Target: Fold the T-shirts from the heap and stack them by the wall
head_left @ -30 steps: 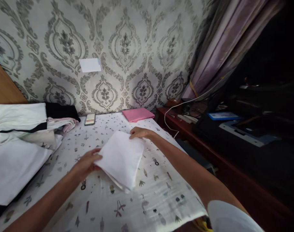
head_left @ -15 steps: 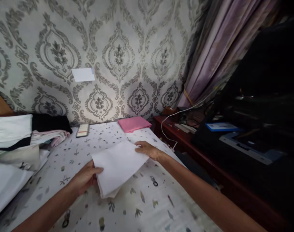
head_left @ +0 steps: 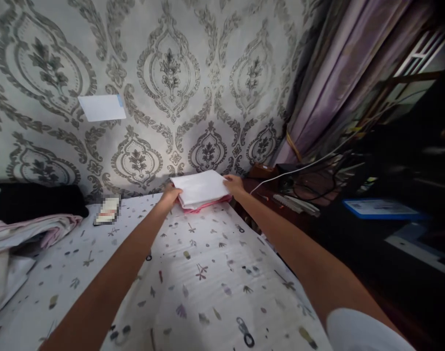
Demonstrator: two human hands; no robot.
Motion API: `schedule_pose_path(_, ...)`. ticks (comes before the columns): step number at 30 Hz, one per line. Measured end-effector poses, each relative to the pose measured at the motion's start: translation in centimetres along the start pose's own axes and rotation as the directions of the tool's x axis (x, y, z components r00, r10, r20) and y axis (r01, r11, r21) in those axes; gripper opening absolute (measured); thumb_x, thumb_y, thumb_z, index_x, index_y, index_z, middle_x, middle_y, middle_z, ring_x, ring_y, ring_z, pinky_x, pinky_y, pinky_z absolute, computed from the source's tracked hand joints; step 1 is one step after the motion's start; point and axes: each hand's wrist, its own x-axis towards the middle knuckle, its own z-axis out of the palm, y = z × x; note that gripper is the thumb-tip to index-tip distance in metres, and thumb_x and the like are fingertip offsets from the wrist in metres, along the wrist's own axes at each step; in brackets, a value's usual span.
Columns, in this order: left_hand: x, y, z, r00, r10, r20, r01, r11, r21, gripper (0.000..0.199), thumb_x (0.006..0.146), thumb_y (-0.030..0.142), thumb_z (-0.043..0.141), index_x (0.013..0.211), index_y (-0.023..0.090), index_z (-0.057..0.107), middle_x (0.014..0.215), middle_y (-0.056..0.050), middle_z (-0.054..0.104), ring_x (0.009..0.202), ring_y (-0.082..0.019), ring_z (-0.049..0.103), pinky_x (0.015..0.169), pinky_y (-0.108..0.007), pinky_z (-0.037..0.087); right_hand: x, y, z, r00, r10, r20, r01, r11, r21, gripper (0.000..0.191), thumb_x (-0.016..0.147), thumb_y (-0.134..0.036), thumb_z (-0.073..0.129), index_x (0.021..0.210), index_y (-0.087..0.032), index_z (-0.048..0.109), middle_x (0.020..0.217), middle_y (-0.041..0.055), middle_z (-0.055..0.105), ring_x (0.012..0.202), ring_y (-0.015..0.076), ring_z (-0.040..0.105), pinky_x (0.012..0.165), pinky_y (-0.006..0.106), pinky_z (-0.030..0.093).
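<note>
Both my arms reach out to the far edge of the bed. A folded white cloth (head_left: 201,187) spans the gap between my hands, lying over a folded pink cloth (head_left: 196,210) whose front edge peeks out beneath it. My left hand (head_left: 170,195) is closed on the white cloth's left side, thumb on top. At its right corner my right hand (head_left: 234,185) grips it the same way. Most of the pink cloth is covered.
A patterned sheet (head_left: 193,292) covers the bed. To the left lie heaped clothes, including a black garment (head_left: 39,204), and a small blurred packet (head_left: 108,209). A dark red desk with a white cable (head_left: 299,169) and a blue-framed item (head_left: 381,208) stands right.
My hands have carried the white cloth forward and set it over the pink one near the wall. The view has shifted closer to the wall.
</note>
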Motion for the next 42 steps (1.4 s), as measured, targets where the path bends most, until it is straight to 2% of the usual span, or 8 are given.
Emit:
schedule_pose_path(6, 3.4, -5.5, 0.4, 0.997, -0.028, -0.070, 0.035, 0.995, 0.097, 0.045, 0.074, 0.013, 0.068, 0.116, 0.019, 0.051, 0.101, -0.009, 0.069, 0.091, -0.024, 0.070, 0.068, -0.032, 0.059, 0.7, 4.9, 3.8, 0.995, 0.097, 0.022, -0.089, 0.969, -0.232, 0.028, 0.085, -0.025, 0.060, 0.107, -0.013, 0.073, 0.108, 0.0140, 0.074, 0.103, 0.0266, 0.068, 0.086, 0.032, 0.051)
schedule_pose_path(12, 2.8, -6.5, 0.2, 0.995, 0.068, -0.070, -0.057, 0.987, 0.151, 0.056, 0.073, 0.017, 0.070, 0.123, 0.022, 0.046, 0.103, -0.005, 0.066, 0.090, -0.020, 0.067, 0.073, -0.029, 0.055, -1.9, 5.0, 3.4, 0.999, 0.004, -0.044, -0.019, 0.937, -0.348, 0.045, 0.095, -0.031, 0.046, 0.134, -0.011, 0.058, 0.133, 0.0215, 0.062, 0.124, 0.0328, 0.057, 0.103, 0.045, 0.045)
schedule_pose_path(15, 0.7, -7.2, 0.4, 0.992, 0.102, -0.073, -0.088, 0.982, 0.167, 0.056, 0.074, 0.015, 0.068, 0.124, 0.023, 0.044, 0.096, -0.002, 0.064, 0.084, -0.017, 0.065, 0.073, -0.027, 0.053, -4.8, 3.8, 4.3, 0.965, -0.262, -0.005, 0.230, 0.860, -0.456, 0.046, 0.097, -0.027, 0.043, 0.139, -0.013, 0.054, 0.148, 0.0208, 0.050, 0.137, 0.0339, 0.044, 0.111, 0.050, 0.037)
schedule_pose_path(19, -4.0, -8.5, -0.9, 0.993, 0.101, -0.065, -0.087, 0.978, 0.190, 0.047, 0.078, 0.011, 0.062, 0.120, 0.023, 0.045, 0.084, 0.003, 0.057, 0.070, -0.011, 0.060, 0.067, -0.023, 0.052, -9.9, 2.1, 7.3, 0.794, -0.541, 0.275, 0.602, 0.639, -0.479, 0.045, 0.100, -0.030, 0.038, 0.137, -0.014, 0.056, 0.152, 0.0175, 0.049, 0.142, 0.0302, 0.041, 0.114, 0.049, 0.034)
schedule_pose_path(26, -15.5, -9.5, -10.2, 0.970, 0.231, 0.073, -0.242, 0.921, 0.305, 0.024, 0.077, 0.007, 0.060, 0.098, 0.019, 0.058, 0.093, -0.002, 0.060, 0.084, -0.014, 0.062, 0.079, -0.028, 0.053, -19.2, 0.4, 9.6, 0.607, -0.625, 0.491, 0.794, 0.506, -0.337, 0.046, 0.101, -0.032, 0.033, 0.134, -0.016, 0.061, 0.149, 0.0158, 0.054, 0.141, 0.0302, 0.045, 0.115, 0.058, 0.032)
schedule_pose_path(31, -22.9, -10.0, -18.7, 0.863, 0.437, 0.253, -0.491, 0.610, 0.622, 0.025, 0.084, 0.009, 0.047, 0.105, 0.020, 0.056, 0.115, -0.009, 0.057, 0.101, -0.020, 0.059, 0.092, -0.036, 0.050, -26.2, -0.1, 9.8, 0.550, -0.651, 0.523, 0.824, 0.523, -0.217, 0.046, 0.101, -0.033, 0.034, 0.133, -0.020, 0.063, 0.144, 0.0137, 0.059, 0.137, 0.0286, 0.051, 0.114, 0.053, 0.040)
schedule_pose_path(37, -24.6, -10.3, -26.1, 0.870, 0.453, 0.194, -0.395, 0.404, 0.825, 0.023, 0.090, 0.015, 0.044, 0.109, 0.020, 0.056, 0.122, -0.011, 0.057, 0.109, -0.023, 0.059, 0.098, -0.040, 0.048, -34.3, -2.8, 11.1, 0.409, -0.728, 0.550, 0.883, 0.468, -0.037, 0.047, 0.102, -0.031, 0.033, 0.137, -0.019, 0.061, 0.146, 0.0138, 0.058, 0.138, 0.0282, 0.051, 0.116, 0.055, 0.039)
schedule_pose_path(42, -24.5, -9.7, -29.2, 0.905, 0.409, 0.115, -0.227, 0.238, 0.944, 0.027, 0.092, 0.012, 0.042, 0.112, 0.018, 0.059, 0.121, -0.011, 0.059, 0.107, -0.021, 0.061, 0.097, -0.037, 0.050, -37.0, -4.4, 11.4, 0.362, -0.739, 0.568, 0.894, 0.448, 0.012, 0.046, 0.102, -0.029, 0.033, 0.136, -0.018, 0.062, 0.146, 0.0137, 0.058, 0.139, 0.0274, 0.050, 0.115, 0.053, 0.041)
